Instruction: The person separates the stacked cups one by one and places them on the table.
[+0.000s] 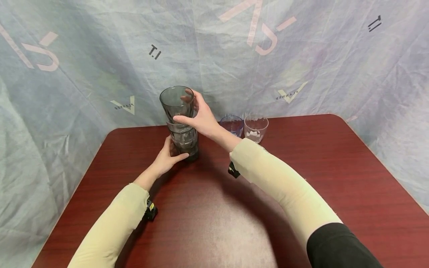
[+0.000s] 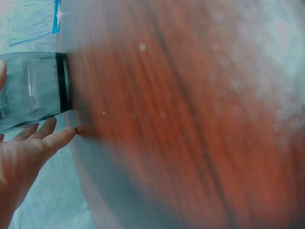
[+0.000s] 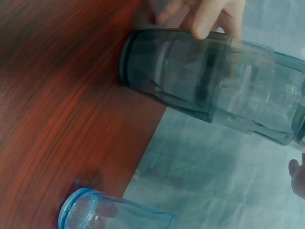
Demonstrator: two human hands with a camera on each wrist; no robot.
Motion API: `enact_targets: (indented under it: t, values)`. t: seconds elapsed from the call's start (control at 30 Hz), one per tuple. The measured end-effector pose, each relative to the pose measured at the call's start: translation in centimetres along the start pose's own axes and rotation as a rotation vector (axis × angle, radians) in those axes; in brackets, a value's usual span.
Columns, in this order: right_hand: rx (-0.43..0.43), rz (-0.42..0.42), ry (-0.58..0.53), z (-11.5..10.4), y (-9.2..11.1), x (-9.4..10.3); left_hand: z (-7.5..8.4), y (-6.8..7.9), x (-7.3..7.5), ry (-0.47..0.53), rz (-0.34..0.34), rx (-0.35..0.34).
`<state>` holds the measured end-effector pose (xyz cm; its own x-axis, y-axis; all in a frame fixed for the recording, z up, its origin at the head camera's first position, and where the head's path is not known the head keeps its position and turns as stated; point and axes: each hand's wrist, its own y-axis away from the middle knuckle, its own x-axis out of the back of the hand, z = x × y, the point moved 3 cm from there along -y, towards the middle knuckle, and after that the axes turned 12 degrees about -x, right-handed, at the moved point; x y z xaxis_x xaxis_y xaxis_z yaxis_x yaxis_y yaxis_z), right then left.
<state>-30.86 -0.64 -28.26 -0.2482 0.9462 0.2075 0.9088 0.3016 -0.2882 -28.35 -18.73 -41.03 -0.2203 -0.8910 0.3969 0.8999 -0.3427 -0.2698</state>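
A tall stack of tumblers stands at the back left of the table. Its top is a smoky grey glass (image 1: 175, 102), which my right hand (image 1: 202, 117) grips from the right, thumb across the front and fingertips showing through the far side. Under it comes a clearer glass section (image 3: 245, 88), partly nested. A dark grey glass (image 3: 167, 67) forms the base, its bottom at the tabletop in the right wrist view. My left hand (image 1: 164, 158) holds this lowest glass from the left, thumb in front; its fingers (image 2: 59, 139) lie close along the side.
Right of the stack, near the back edge, are a blue-tinted glass (image 1: 232, 124) and a clear glass (image 1: 256, 124) with something white showing low in it. A pale printed cloth (image 1: 214, 67) hangs close behind the reddish-brown table (image 1: 301, 149).
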Motion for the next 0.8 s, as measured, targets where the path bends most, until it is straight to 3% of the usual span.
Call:
enact_targets:
  t: [0.3,0.57,0.8]
  values:
    - [0.094,0.077,-0.177,-4.3,1.7,1.1,0.2,0.1,0.0,0.02,-0.007,0.037]
    - [0.194,0.106,-0.291,-3.9,0.9,2.6,0.2,0.1,0.0,0.016,0.003,0.027]
    - [0.28,0.123,-0.281,-4.7,2.4,5.1,0.6,0.1,-0.1,0.039,0.001,0.03]
